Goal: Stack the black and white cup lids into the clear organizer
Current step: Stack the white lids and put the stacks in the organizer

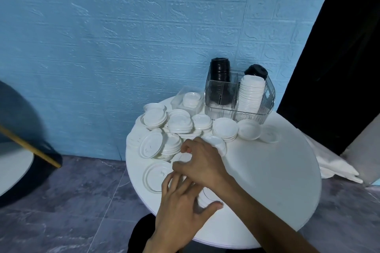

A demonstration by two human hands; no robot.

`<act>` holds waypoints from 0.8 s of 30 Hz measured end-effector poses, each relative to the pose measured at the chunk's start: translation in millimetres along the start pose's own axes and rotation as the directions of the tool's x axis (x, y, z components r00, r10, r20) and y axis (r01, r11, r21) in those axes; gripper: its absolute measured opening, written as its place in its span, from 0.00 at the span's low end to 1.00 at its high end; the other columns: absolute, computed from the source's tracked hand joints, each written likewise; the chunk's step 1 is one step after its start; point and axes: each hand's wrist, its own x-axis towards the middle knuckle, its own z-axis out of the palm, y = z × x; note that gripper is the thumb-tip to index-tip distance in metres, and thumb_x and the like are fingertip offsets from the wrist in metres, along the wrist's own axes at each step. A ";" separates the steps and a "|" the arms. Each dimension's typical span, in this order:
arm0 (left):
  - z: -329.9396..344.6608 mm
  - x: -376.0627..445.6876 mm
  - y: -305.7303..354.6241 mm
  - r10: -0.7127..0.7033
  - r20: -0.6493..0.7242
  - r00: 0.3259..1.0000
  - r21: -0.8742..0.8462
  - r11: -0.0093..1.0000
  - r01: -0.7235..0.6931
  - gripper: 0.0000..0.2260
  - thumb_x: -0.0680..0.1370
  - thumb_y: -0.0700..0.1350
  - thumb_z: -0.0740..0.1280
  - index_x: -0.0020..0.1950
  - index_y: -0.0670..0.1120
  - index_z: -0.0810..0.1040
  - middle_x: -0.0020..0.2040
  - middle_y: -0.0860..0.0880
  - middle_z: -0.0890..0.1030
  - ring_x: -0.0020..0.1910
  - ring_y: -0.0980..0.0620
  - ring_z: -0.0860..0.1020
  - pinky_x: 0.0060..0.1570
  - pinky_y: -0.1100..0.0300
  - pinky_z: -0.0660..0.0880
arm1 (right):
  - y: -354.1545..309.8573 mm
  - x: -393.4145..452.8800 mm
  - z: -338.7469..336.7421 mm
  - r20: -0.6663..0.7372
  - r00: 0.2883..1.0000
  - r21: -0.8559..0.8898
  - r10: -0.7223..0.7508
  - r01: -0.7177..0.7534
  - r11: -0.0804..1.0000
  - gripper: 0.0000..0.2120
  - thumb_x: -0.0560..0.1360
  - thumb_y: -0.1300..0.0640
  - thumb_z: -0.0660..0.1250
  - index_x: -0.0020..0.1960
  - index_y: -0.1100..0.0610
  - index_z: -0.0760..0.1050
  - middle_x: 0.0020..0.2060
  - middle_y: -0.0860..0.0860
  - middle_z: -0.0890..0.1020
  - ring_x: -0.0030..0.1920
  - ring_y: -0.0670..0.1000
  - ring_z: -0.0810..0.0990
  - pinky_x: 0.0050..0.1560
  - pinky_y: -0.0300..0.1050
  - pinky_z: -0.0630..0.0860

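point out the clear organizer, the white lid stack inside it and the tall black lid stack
clear organizer [220, 93], head view, on its ribbed front wall
white lid stack [251, 94], head view, on the middle of the stack's side
black lid stack [220, 70], head view, on the upper part above the organizer's rim

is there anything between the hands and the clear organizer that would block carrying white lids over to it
Partly. Loose white lids are heaped on the table between the hands, left and right, and the clear organizer. Nothing tall stands there, so lifting lids over the pile looks clear.
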 end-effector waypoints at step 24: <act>-12.4 2.2 9.5 -0.217 0.057 0.974 -0.068 0.973 0.221 0.49 0.54 0.81 0.69 0.71 0.59 0.72 0.59 0.63 0.81 0.59 0.57 0.79 0.61 0.60 0.55 | 45.0 -71.3 -23.5 -0.022 0.999 0.211 -0.029 0.033 0.977 0.15 0.63 0.43 0.76 0.48 0.42 0.81 0.48 0.36 0.81 0.51 0.39 0.80 0.50 0.29 0.72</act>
